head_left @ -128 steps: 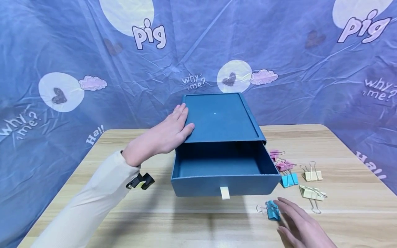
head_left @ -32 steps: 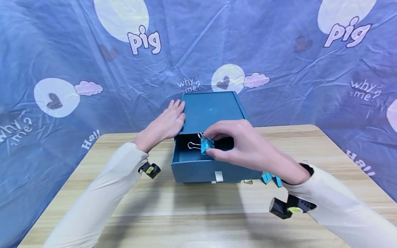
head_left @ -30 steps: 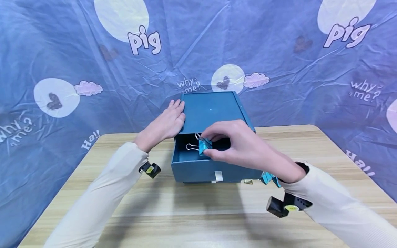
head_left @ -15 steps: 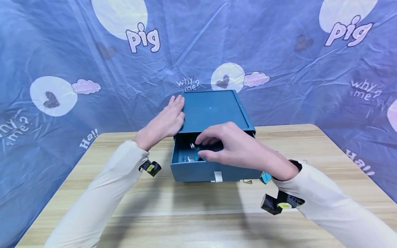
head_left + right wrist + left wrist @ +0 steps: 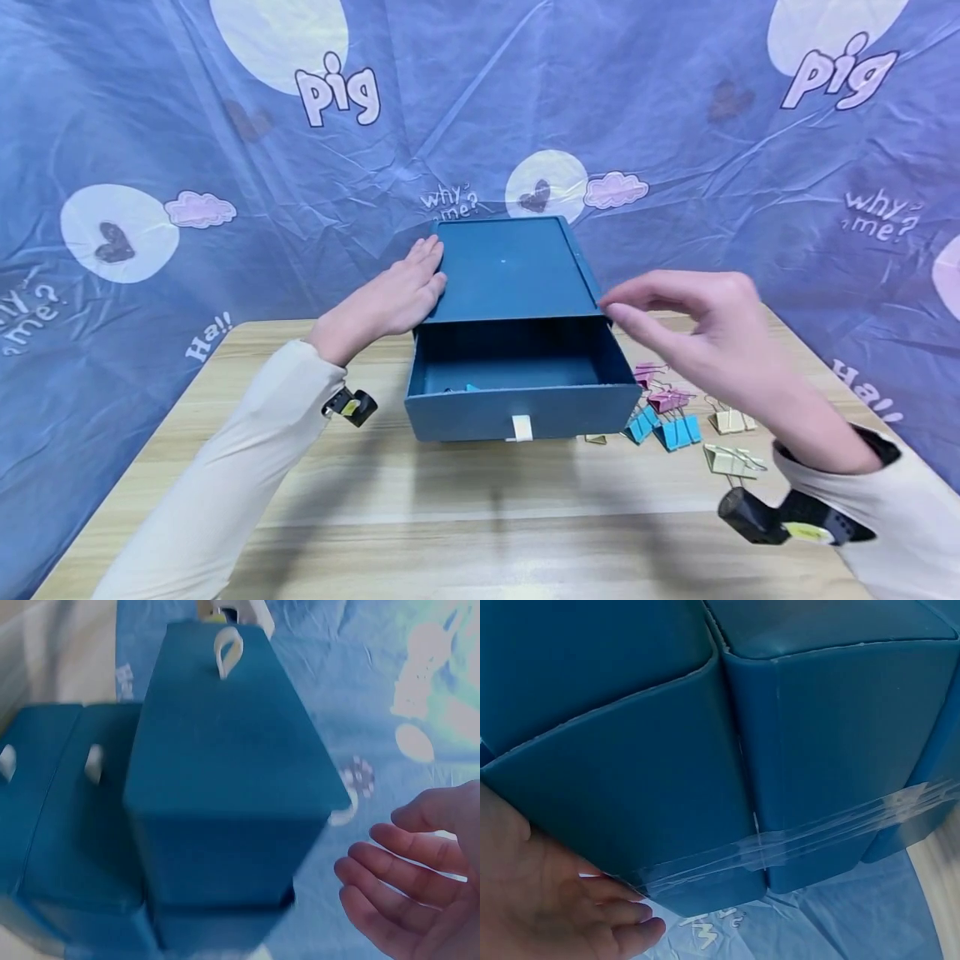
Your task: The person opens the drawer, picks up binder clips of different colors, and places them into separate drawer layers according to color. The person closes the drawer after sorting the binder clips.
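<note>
A blue drawer unit stands on the table with its top drawer pulled out, a white tab on the front. Along the top's left edge rests my left hand, fingers extended; the left wrist view has this hand beside the unit's taped side. Inside the drawer, a bit of a turquoise binder clip shows just over the front wall, the rest hidden. My right hand hovers right of the drawer, fingers loosely bent and holding nothing; the right wrist view shows the hand apart from the unit.
Right of the unit lie several binder clips: pink clips, blue clips and cream clips. Part of another pale clip peeks out under the drawer. A printed blue cloth hangs behind the wooden table.
My right hand carried a blue binder clip from the table into the drawer, let it go, then moved out to the right. My left hand stays on the unit.
</note>
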A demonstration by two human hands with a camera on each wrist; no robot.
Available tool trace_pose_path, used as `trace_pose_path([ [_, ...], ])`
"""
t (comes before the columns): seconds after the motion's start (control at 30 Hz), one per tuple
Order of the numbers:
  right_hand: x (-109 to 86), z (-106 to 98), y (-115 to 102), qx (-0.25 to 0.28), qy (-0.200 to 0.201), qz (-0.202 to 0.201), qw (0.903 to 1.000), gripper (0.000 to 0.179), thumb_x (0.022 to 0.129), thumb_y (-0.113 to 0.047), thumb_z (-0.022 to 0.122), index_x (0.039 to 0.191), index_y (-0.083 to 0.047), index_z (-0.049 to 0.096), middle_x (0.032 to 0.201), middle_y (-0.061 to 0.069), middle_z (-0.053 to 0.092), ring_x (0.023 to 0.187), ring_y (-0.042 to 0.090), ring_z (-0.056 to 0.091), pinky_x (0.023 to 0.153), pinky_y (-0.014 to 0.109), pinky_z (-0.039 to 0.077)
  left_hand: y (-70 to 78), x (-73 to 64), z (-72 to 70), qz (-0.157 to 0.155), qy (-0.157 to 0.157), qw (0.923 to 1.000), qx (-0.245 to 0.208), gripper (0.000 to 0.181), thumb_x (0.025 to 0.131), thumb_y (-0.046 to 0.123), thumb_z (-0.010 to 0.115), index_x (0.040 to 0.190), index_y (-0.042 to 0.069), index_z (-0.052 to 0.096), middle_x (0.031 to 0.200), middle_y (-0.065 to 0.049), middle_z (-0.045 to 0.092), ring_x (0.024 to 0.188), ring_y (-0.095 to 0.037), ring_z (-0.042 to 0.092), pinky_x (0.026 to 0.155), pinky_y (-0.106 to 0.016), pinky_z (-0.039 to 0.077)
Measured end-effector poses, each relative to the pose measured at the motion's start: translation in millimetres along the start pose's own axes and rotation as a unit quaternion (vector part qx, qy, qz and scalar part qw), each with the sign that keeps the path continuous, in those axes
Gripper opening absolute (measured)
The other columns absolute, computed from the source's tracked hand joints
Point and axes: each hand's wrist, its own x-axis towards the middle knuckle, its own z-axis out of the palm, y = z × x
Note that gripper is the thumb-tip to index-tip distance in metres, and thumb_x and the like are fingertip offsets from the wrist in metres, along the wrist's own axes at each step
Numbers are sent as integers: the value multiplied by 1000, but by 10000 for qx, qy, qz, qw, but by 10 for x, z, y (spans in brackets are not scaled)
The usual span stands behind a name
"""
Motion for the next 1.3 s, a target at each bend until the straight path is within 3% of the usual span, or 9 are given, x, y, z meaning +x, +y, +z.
trace_pose_path([
  [0.23, -322, -168, 309, -312, 301, 1369, 9896, 14, 88, -14, 71, 99, -22, 75, 91, -27, 68, 88, -18, 59, 76, 3, 41, 11, 3, 1, -5, -97, 9999, 78, 58, 105, 26, 20, 151, -7, 4, 160, -20, -4, 148, -31, -7, 120, -43, 5],
  [0.3, -433, -183, 448, -582, 301, 1672, 9837, 14, 88, -17, 71, 101, -20, 75, 93, -21, 71, 86, -22, 56, 73, 4, 40, 16, 10, 4, -15, -117, 9999, 70, 59, 105, 26, 20, 151, -7, 4, 160, -20, -5, 148, -31, -7, 120, -43, 5],
  [0.43, -673, -207, 720, -1246, -109, 2144, 9687, 27, 91, -26, 68, 112, -10, 70, 103, 8, 73, 95, 13, 69, 72, 21, 44, 35, 7, 1, -40, -139, 9999, 94, 60, 105, 28, 20, 151, -7, 3, 160, -20, -5, 148, -31, -7, 120, -44, 6],
  [0.53, -836, -193, 885, -1526, -507, 2333, 9590, 40, 93, -30, 64, 119, -1, 64, 112, 25, 67, 101, 49, 61, 78, 45, 46, 44, 5, -4, -57, -163, 9997, 169, 60, 105, 28, 21, 151, -7, 3, 160, -20, -6, 148, -31, -8, 120, -42, 5],
  [0.7, -1055, -81, 1091, -1681, -1018, 2489, 9484, 51, 92, -32, 64, 122, 9, 58, 116, 33, 61, 100, 57, 56, 78, 64, 43, 45, 3, -11, -26, -162, 9996, 235, 61, 105, 29, 20, 151, -7, 2, 160, -21, -6, 148, -32, -9, 121, -41, 2],
  [0.87, -1215, 48, 1205, -1653, -1646, 2742, 9330, 60, 92, -36, 63, 123, 16, 54, 116, 37, 58, 97, 55, 57, 76, 62, 46, 35, 4, -9, -24, -142, 9997, 182, 61, 106, 29, 19, 151, -7, 1, 160, -20, -7, 147, -31, -10, 121, -40, 1],
  [1.1, -1330, 220, 1253, -1742, -1841, 2936, 9217, 64, 88, -34, 69, 122, 18, 54, 108, 39, 60, 88, 53, 59, 71, 57, 49, 41, -1, -3, -108, -120, 9998, 110, 61, 106, 31, 19, 152, -5, 0, 160, -18, -7, 148, -29, -11, 121, -40, 1],
  [1.17, -1356, 260, 1257, -1746, -1893, 3014, 9181, 65, 87, -33, 70, 123, 18, 53, 90, 34, 63, 68, 41, 57, 60, 46, 48, 48, -2, -6, -129, -116, 9998, 97, 61, 106, 31, 19, 152, -4, 0, 161, -18, -7, 148, -28, -11, 121, -39, 1],
  [1.3, -1406, 324, 1251, -1775, -1937, 3107, 9135, 64, 85, -31, 71, 123, 17, 53, 70, 23, 59, 57, 25, 49, 49, 32, 37, 50, -5, -8, -152, -108, 9998, 87, 61, 105, 32, 19, 152, -4, 0, 161, -17, -7, 148, -28, -11, 121, -39, 1],
])
